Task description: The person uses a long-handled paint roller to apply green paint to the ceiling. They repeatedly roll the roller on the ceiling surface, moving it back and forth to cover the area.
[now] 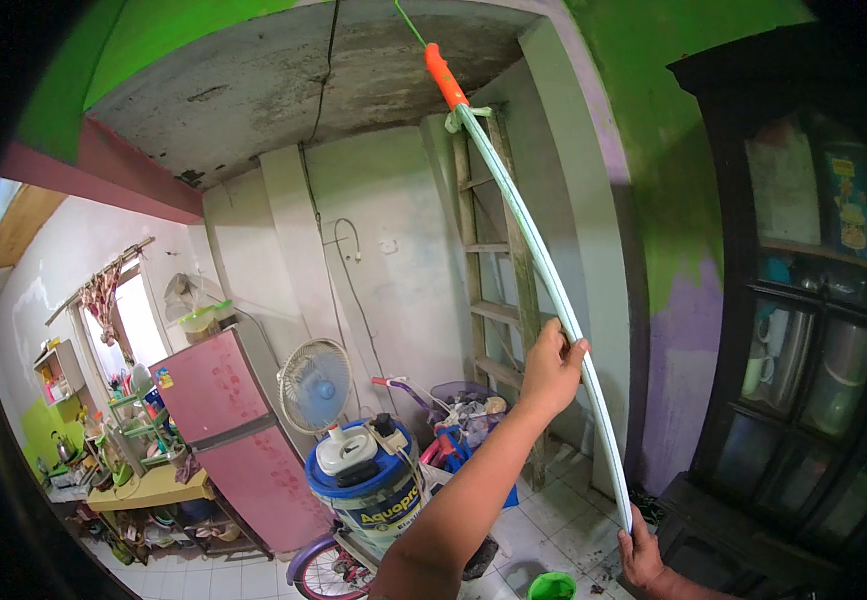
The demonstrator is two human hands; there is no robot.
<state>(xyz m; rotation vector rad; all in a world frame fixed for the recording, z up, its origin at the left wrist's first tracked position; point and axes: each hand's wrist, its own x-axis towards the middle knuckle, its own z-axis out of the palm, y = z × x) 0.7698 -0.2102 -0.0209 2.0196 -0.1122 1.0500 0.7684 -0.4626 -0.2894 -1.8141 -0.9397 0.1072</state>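
A long pale pole (541, 253) slants upward across the view. Tied to its top end with a strip of cloth (468, 117) is an orange handle (443, 76), with a thin green-coated rod (409, 22) running out past the upper edge. What the rod ends in is out of sight. My left hand (553, 372) is closed around the pole at about its middle. Lower down, my right hand (641, 553) grips the pole's bottom end. A small green paint container (552, 587) stands on the floor below, cut off by the lower edge.
A wooden ladder (493, 250) leans in the recess ahead. Left of it are a fan (315, 387), a large paint bucket (378, 512), a small bicycle (331, 570) and a pink fridge (215, 388). A dark glass-fronted cabinet (728, 470) stands close on the right. The wall above (653, 130) is partly green.
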